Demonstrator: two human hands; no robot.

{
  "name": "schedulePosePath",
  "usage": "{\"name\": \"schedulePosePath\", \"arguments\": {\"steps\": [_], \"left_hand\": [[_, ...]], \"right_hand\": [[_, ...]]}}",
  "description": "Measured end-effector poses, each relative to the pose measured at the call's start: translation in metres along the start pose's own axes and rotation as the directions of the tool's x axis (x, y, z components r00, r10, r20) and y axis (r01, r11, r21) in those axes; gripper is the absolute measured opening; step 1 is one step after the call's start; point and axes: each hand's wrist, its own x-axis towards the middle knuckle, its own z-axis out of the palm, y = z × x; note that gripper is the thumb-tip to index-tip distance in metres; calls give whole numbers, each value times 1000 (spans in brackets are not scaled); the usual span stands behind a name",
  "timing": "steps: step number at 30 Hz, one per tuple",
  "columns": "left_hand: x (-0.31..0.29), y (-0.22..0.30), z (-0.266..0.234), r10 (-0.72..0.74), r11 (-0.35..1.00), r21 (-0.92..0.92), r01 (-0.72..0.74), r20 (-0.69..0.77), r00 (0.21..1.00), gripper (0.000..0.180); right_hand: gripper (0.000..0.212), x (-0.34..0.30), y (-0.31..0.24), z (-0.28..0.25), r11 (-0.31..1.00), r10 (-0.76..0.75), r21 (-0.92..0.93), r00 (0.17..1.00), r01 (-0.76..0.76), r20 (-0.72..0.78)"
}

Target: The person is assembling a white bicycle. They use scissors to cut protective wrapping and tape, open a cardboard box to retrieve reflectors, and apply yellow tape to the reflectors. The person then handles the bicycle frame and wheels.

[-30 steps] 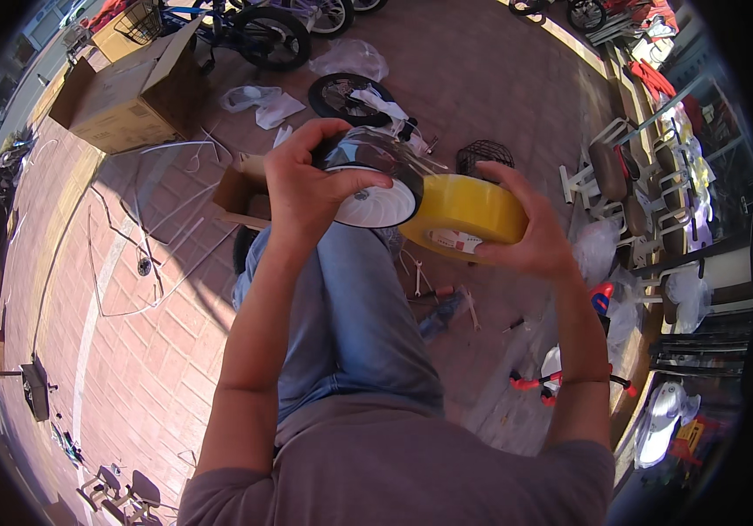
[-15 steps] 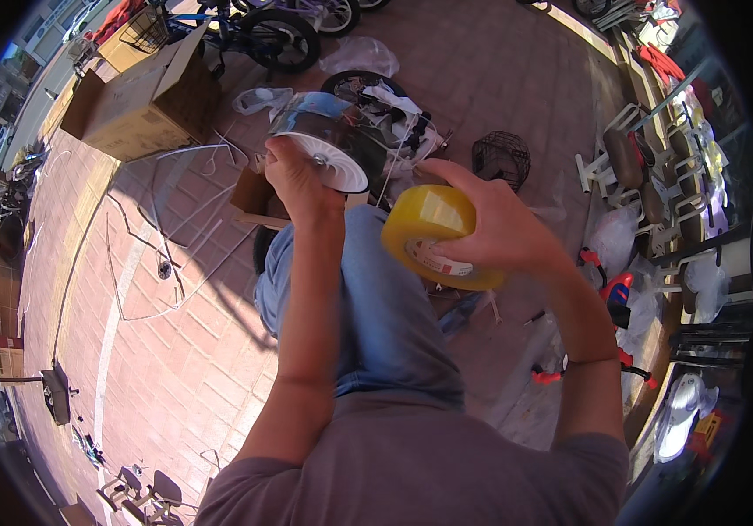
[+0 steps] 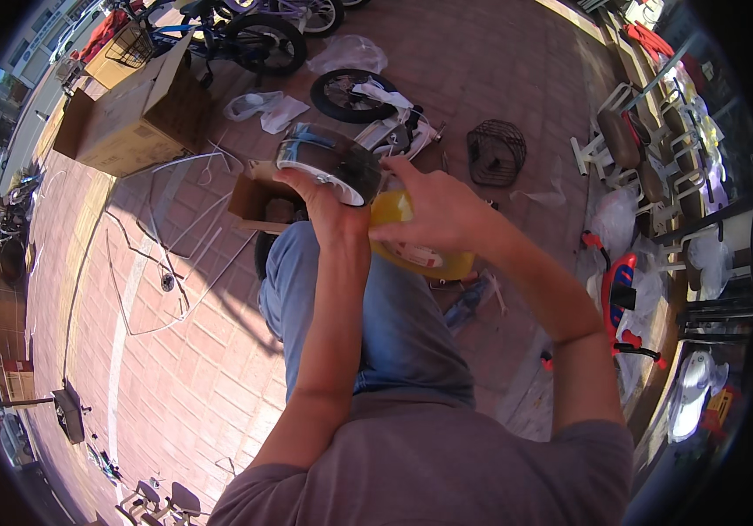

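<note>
My left hand (image 3: pixel 334 209) grips a small black wheel with a white hub (image 3: pixel 330 163), held up in front of my chest above my blue-jeaned leg. My right hand (image 3: pixel 433 210) is closed over a round yellow plastic part (image 3: pixel 411 250) pressed against the wheel's right side. The hand covers most of the yellow part. Both hands touch near the wheel's rim.
A small open brown box (image 3: pixel 254 200) lies on the brick paving just past my knee. Farther off are a large cardboard box (image 3: pixel 131 114), a loose black tyre (image 3: pixel 350 95), a wire basket (image 3: pixel 495 152), plastic bags and a blue bicycle (image 3: pixel 245 35). White wire rods (image 3: pixel 183 254) lie at left.
The wheel and yellow part have come closer together and nearer to me. My right hand has shifted over the top of the yellow part, next to my left hand.
</note>
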Motion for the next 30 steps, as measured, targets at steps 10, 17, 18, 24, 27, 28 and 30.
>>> {"name": "schedulePosePath", "arguments": {"steps": [10,17,18,24,27,28,30], "left_hand": [[-30,-14,-49,-35,576,760,-301,391,920,74],[-18,34,-24,9,877,394,-275,559,829,84],[-17,50,-10,-1,866,408,-290,581,814,83],[-55,48,3,-89,479,809,-339,429,899,41],[-56,42,-15,-23,644,673,-364,493,870,32],[-52,47,-16,-76,598,726,-341,474,877,31],[-43,53,-17,-33,333,848,-412,448,894,28]], "right_hand": [[50,-3,26,0,876,-19,474,988,89,-151],[33,-13,35,-4,776,47,630,999,-33,-6],[32,-14,38,-5,803,58,594,998,-57,18],[37,-19,16,-6,993,0,121,998,8,-70],[32,-17,14,-3,987,-121,-122,983,105,-135],[31,-16,15,-1,973,-158,-193,976,127,-152],[29,-13,19,4,969,-87,-240,990,58,-111]]}}
